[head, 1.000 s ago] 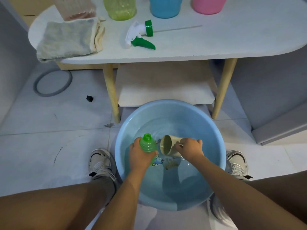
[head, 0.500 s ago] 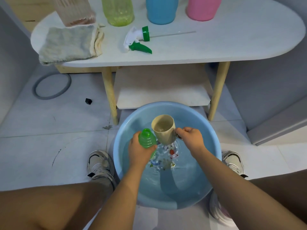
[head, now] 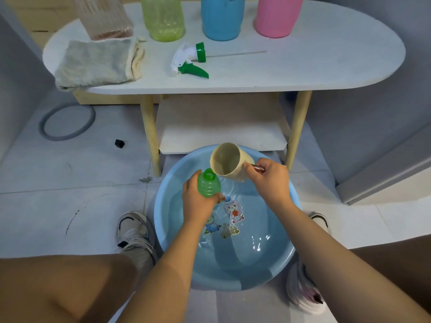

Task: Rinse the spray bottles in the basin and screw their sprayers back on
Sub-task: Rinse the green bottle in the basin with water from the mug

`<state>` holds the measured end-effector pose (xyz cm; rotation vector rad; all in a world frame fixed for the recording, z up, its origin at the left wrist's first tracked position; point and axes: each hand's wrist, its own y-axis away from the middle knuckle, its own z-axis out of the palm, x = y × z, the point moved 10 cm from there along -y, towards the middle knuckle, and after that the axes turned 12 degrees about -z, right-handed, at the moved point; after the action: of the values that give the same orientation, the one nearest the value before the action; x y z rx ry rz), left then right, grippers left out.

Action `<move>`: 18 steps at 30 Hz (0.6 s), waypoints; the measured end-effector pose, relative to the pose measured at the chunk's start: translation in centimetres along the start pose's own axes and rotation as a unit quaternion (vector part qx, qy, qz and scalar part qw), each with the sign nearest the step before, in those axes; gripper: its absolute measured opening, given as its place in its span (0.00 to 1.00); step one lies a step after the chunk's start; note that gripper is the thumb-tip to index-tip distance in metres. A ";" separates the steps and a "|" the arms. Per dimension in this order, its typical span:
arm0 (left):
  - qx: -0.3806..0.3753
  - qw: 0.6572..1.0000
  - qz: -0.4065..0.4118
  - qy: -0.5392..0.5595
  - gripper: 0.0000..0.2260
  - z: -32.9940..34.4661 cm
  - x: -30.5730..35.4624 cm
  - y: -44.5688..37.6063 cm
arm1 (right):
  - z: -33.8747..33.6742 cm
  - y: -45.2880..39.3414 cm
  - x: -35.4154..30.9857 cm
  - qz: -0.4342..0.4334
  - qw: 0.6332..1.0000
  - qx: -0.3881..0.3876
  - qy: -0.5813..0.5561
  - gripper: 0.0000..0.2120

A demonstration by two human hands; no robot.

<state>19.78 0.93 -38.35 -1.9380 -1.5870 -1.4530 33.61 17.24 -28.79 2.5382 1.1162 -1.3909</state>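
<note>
A round blue basin [head: 163, 220] of water stands on the floor between my feet. Over it my left hand [head: 197, 205] grips a green ribbed spray bottle [head: 208, 184], upright, its neck uncapped. My right hand [head: 270, 180] holds a beige cup [head: 229, 162] by its handle, tilted with the rim just above the bottle's mouth. A white and green sprayer [head: 189, 60] with its long tube lies on the white table [head: 314, 66]. Behind it stand a clear ribbed bottle [head: 103, 17], a yellow-green bottle [head: 163, 18], a blue bottle [head: 221, 18] and a pink bottle [head: 277, 16].
A folded grey cloth [head: 98, 62] lies on the table's left end. The table has wooden legs [head: 150, 134] and a lower shelf [head: 221, 131] just behind the basin. A grey ring [head: 67, 122] and a small black cap [head: 119, 143] lie on the tiled floor at left.
My right hand lifted the cup out of the water and brought it up to the bottle's mouth. My left hand raised the green bottle slightly.
</note>
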 end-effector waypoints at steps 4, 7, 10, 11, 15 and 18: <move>-0.002 1.000 0.007 -0.005 0.35 0.1 0.4 0.0 | -0.7 -0.2 -2.1 -0.082 0.996 0.021 0.031 0.22; 0.003 1.000 0.014 -0.008 0.34 0.1 0.5 0.0 | -0.9 -0.3 -2.7 -0.120 0.990 0.038 0.064 0.18; -0.001 1.000 0.008 -0.004 0.34 0.2 0.3 0.0 | -0.8 -0.3 -2.7 -0.141 0.985 0.047 0.092 0.19; -0.004 1.000 0.008 -0.004 0.34 0.3 0.3 -0.1 | -0.8 -0.3 -2.6 -0.144 0.983 0.051 0.098 0.19; -0.005 1.000 0.011 0.001 0.34 0.3 0.4 0.0 | -1.1 -0.3 -2.9 -0.172 0.975 0.070 0.122 0.17; -0.007 1.000 0.011 0.001 0.34 0.4 0.3 0.1 | -1.1 -0.4 -3.2 -0.185 0.970 0.077 0.134 0.17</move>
<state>20.00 1.37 -38.25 -1.9535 -1.5540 -1.4604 33.05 16.15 -25.63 2.7987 1.6633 -1.2676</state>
